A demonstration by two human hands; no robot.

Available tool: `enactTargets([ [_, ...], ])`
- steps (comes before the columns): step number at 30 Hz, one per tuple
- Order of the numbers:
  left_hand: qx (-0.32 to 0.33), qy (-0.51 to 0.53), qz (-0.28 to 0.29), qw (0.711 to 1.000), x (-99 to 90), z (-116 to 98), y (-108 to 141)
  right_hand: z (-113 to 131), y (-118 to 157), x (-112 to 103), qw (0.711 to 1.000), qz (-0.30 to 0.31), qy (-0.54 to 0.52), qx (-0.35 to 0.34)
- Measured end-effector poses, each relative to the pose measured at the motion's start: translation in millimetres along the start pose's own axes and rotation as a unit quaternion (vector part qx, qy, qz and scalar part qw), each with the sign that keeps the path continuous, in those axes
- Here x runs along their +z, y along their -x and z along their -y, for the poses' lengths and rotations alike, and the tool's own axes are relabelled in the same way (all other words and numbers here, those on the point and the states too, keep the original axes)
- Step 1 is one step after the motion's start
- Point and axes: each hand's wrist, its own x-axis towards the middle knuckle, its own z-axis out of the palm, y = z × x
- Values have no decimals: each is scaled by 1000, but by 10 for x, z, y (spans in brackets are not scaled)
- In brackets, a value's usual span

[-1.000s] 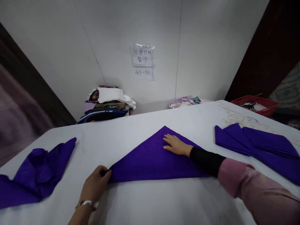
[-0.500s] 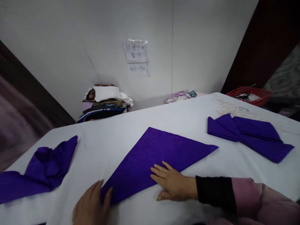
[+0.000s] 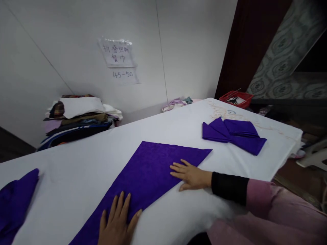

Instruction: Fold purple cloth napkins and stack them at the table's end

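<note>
A purple cloth napkin (image 3: 150, 170), folded into a triangle, lies flat on the white-covered table (image 3: 63, 190), its near left corner cut off by the bottom of the view. My left hand (image 3: 119, 221) rests on its lower left part, fingers spread. Further right, my right hand (image 3: 191, 175) lies flat across the near edge, fingertips on the purple fabric and thumb over the white cover. Both hands are open and grip nothing.
Folded purple napkins (image 3: 236, 132) lie at the right, a crumpled purple cloth (image 3: 17, 202) at the left edge. Behind the table are stacked clothes (image 3: 81, 115) and a red basket (image 3: 236, 98). Paper signs (image 3: 119, 56) hang on the wall.
The view has turned to the right. My left hand has gone from the napkin's left corner onto its surface, fingers now spread. My right hand has slid rightward along the near edge.
</note>
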Motion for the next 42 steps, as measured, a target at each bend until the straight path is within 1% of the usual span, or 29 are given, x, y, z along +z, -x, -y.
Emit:
enactTargets([
  [2,13,8,3,1000,20,24,11,-249,220,-104,998,-3,12,54],
  [4,13,16,17,1000,30,36,14,-506,480,-205,992,-10,25,120],
  [7,1,15,31,999,33,33,6,-872,886,-324,970,-30,64,231],
  [9,-4,10,31,999,25,16,-5,-1041,1090,-374,948,-47,89,303],
  [11,-14,10,30,999,-1,-15,-20,-1087,1171,-399,931,-69,110,342],
  [12,-24,13,31,999,-23,-36,-29,-1055,1154,-400,928,-83,118,343],
  [13,-34,16,33,999,-51,-60,-38,-984,1096,-393,931,-96,124,329],
  [14,-43,20,37,998,-82,-85,-46,-879,1002,-376,939,-105,126,303],
  [16,-57,26,41,997,-144,-135,-59,-585,731,-314,961,-108,111,228],
  [19,-61,31,39,997,-205,-188,-63,-45,241,-169,992,-67,53,96],
  [21,-57,29,28,998,-218,-203,-58,293,-54,-59,999,-29,12,20],
  [23,-54,26,19,998,-221,-210,-52,559,-287,52,999,1,-25,-36],
  [26,-55,28,24,998,-243,-219,-51,780,-499,194,995,28,-56,-80],
  [29,-58,42,40,997,-288,-244,-51,797,-536,269,994,47,-58,-79],
  [32,-61,59,49,995,-328,-284,-35,619,-365,274,997,55,-28,-53],
  [34,-63,73,52,994,-344,-309,-18,365,-127,270,999,45,5,-21],
  [37,-64,98,50,992,-356,-319,8,-212,344,304,995,-4,72,63],
  [39,-68,113,50,990,-373,-316,20,-628,652,353,985,-56,119,109],
  [41,-82,128,56,987,-409,-342,17,-954,894,411,973,-104,162,126],
  [42,-90,136,58,985,-436,-379,3,-1063,980,440,970,-115,180,119],
])
